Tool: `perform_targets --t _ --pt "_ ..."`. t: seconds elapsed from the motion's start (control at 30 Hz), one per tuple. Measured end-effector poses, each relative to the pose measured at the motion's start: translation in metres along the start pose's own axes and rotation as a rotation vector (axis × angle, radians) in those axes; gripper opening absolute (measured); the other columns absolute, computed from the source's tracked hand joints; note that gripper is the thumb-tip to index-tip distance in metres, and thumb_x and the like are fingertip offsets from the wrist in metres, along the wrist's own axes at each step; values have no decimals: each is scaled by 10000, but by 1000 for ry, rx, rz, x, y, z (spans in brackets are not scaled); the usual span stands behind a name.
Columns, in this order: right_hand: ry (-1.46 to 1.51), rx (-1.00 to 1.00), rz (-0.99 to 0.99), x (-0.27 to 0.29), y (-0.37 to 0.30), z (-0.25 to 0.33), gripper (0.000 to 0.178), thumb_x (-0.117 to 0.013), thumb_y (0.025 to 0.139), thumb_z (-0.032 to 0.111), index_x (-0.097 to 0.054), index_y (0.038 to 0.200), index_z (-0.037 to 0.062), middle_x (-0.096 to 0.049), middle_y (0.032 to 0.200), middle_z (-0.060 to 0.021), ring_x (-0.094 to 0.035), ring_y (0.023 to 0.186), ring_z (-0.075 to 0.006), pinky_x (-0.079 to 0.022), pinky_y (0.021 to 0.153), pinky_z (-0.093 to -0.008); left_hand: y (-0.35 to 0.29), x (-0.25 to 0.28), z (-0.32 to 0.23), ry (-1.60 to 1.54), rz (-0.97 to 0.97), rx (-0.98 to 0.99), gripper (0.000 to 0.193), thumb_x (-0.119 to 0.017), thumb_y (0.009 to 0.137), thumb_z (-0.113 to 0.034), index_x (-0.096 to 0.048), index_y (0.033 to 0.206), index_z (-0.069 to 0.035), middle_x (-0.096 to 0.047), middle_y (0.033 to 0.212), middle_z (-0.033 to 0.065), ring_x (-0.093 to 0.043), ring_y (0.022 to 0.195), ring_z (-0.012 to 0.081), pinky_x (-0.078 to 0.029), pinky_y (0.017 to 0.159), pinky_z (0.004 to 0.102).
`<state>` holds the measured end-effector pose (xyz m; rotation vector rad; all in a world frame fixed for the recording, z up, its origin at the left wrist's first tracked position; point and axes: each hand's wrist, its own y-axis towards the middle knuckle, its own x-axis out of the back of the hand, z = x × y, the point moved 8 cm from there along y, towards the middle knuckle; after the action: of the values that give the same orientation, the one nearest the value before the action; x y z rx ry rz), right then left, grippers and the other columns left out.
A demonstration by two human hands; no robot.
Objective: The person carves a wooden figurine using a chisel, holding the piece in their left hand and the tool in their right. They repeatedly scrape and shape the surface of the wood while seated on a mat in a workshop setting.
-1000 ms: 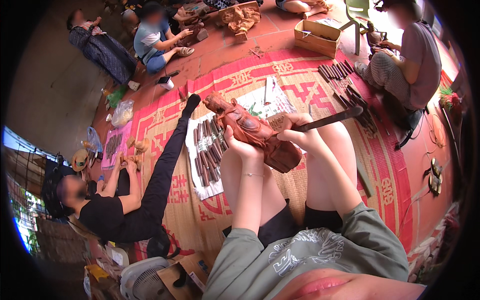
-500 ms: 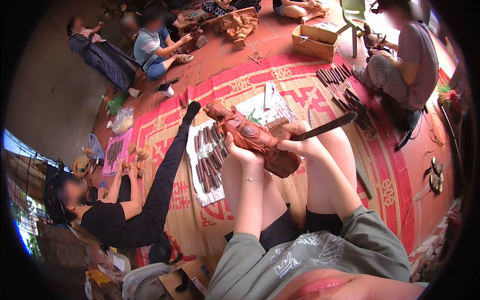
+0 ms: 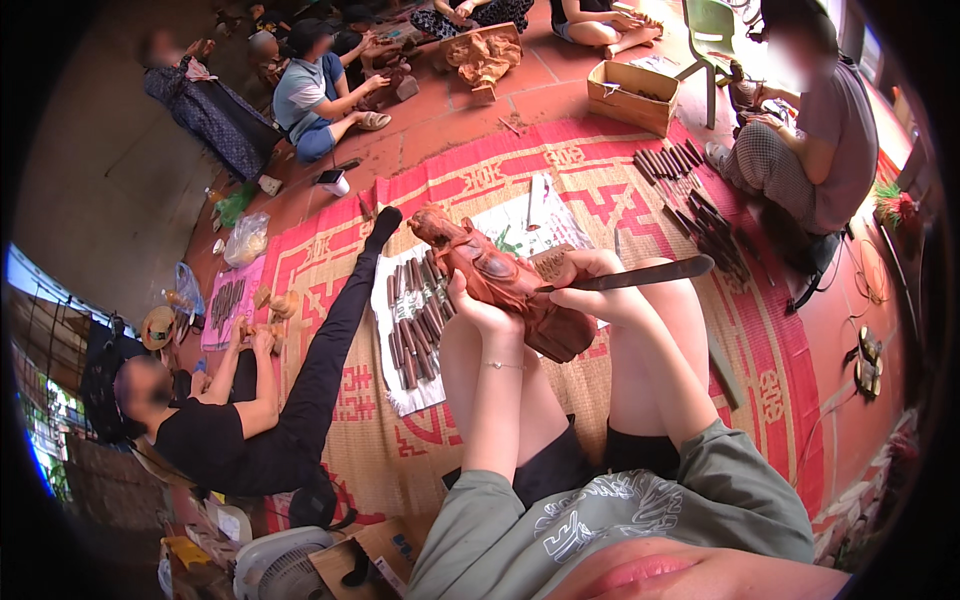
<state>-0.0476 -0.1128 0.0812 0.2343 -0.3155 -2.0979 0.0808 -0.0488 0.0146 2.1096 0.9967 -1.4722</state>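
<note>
A reddish-brown carved wooden statue (image 3: 492,264) lies tilted above my lap, its head end pointing up and left. My left hand (image 3: 482,308) is wrapped round its near left side from below. In my right hand (image 3: 603,292) is a carving chisel (image 3: 655,273) with a long dark handle sticking out to the right. Its thin tip points left and lies at the statue's middle; whether it touches the wood I cannot tell. Beneath the statue a white cloth (image 3: 408,398) bears rows of brown-handled carving tools (image 3: 412,325).
A red and tan woven mat (image 3: 440,480) spreads under me. More carving tools (image 3: 705,225) lie at the right, near a seated person and a wooden box (image 3: 632,97). Another person sits at the left, one leg stretched toward the white cloth. A fan (image 3: 290,572) stands at the lower left.
The chisel's handle end has swung down to lie nearly level, and its tip now shows against the statue. My right hand has turned slightly; my left hand keeps its hold.
</note>
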Motion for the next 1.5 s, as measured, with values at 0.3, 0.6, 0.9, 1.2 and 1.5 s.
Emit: perform_targets --t 0.3,0.6,0.9,1.2,1.5 --pt "-96 -108 60 4 -6 -8 136 -663 712 47 -547 657 3 -550 631 10 -481 588 -21 -351 488 -190 -5 -2 -1 2 -56 -14 640 -465 755 -566 -470 1178 -85 -534 982 100 -537 802 309 -462 708 475" --pt "-213 18 0 1 0 4 197 -678 737 52 -529 619 2 -535 570 8 -459 538 -33 -367 469 -213 -4 -5 -2 35 34 -8 646 -462 750 -571 -476 1168 -78 -533 980 111 -535 799 317 -467 705 482" --pt "-206 -20 20 4 0 -6 168 -671 709 20 -530 618 6 -536 595 19 -480 573 -20 -389 499 -194 -8 -6 -2 23 -40 -20 656 -479 749 -584 -477 1155 -69 -530 971 102 -531 814 304 -465 727 480" --pt "-134 14 -42 5 2 -12 180 -655 703 18 -506 604 22 -516 579 20 -458 561 -21 -354 485 -192 -9 -9 0 46 -36 -13 641 -473 756 -568 -483 1175 -83 -534 1020 100 -535 821 298 -463 720 489" --pt "-68 -48 -46 7 2 -13 184 -665 706 40 -516 601 14 -547 582 16 -465 548 -21 -362 474 -193 -6 -4 2 38 26 12 638 -513 747 -537 -446 1203 -95 -512 1036 120 -522 888 299 -465 766 476"
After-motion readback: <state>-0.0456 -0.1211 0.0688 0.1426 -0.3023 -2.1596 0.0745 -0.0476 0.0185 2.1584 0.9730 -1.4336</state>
